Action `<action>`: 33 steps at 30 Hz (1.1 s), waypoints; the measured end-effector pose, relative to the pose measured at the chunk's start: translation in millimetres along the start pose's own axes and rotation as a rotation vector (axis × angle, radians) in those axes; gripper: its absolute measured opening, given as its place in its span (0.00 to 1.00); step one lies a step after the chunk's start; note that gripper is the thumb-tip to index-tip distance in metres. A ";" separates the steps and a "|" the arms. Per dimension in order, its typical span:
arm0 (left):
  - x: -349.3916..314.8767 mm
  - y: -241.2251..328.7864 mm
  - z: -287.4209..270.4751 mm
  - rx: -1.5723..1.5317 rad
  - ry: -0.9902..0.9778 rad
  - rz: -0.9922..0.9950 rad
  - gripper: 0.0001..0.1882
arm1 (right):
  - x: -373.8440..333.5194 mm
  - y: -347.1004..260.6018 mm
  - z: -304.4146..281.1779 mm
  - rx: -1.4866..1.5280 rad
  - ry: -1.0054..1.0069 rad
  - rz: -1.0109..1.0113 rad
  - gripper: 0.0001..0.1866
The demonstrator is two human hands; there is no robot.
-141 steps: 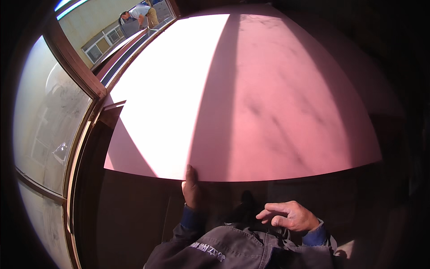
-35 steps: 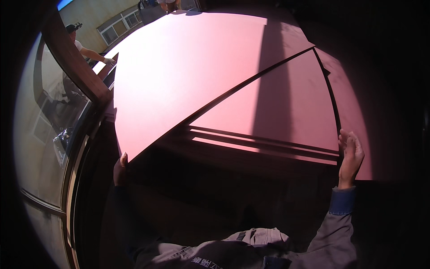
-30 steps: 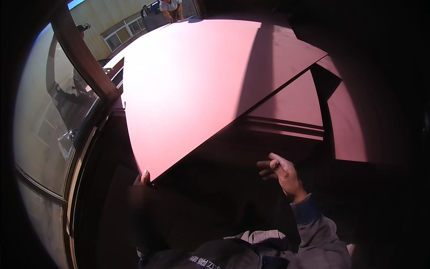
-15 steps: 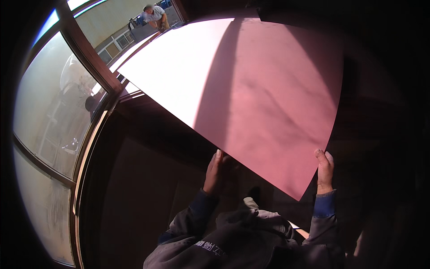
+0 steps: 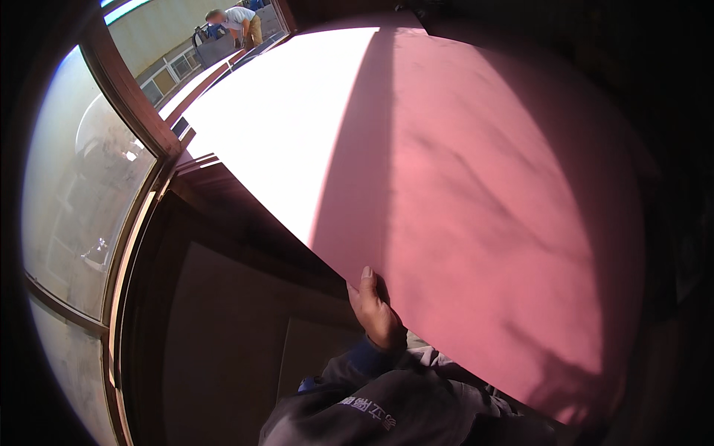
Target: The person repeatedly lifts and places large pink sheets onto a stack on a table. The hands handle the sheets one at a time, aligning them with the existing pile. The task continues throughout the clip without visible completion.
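Observation:
A large flat pink sheet (image 5: 476,223) fills the middle of the head view; sunlight whitens its far left part, and a dark shadow band crosses it. My left hand (image 5: 375,312) holds the sheet's near left edge. Its thumb lies on the top face, while the other fingers are hidden beneath. The sheet's near corner reaches down past my jacket on the right. I cannot see my right hand; that side is covered by the sheet and deep shadow.
At the left stands a glazed window frame (image 5: 119,286) with cloudy panes. Beyond its opening, another person (image 5: 242,26) bends over at the far left. A pale panel (image 5: 312,357) stands in the dark below the sheet. Stacked sheet edges (image 5: 197,163) show beside the frame.
The sheet has come nearer and spread to the right, its near corner now lower. My left hand has shifted slightly down and right. My right hand has gone from sight.

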State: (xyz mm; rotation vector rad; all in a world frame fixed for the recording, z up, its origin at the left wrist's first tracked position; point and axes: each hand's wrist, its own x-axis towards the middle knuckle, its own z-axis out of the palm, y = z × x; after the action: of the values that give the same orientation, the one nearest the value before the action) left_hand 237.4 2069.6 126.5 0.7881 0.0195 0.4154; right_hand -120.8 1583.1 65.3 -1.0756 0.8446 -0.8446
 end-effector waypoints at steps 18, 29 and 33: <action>278.2 -40.2 -43.9 0.350 -0.164 0.162 0.12 | -186.6 25.4 266.8 0.123 -0.254 0.039 0.25; 385.2 -0.1 -64.4 0.115 -0.210 -0.519 0.16 | -278.5 57.3 403.0 0.017 -0.488 0.042 0.25; 286.5 34.9 -102.9 -0.150 -0.230 -0.520 0.09 | -330.5 76.8 442.5 0.024 -0.575 0.285 0.23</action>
State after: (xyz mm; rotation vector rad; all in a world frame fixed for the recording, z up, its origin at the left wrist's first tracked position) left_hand 470.8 2267.9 116.7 0.6487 -0.0211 -0.1658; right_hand 143.8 2065.5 155.6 -1.0697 0.4802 -0.2766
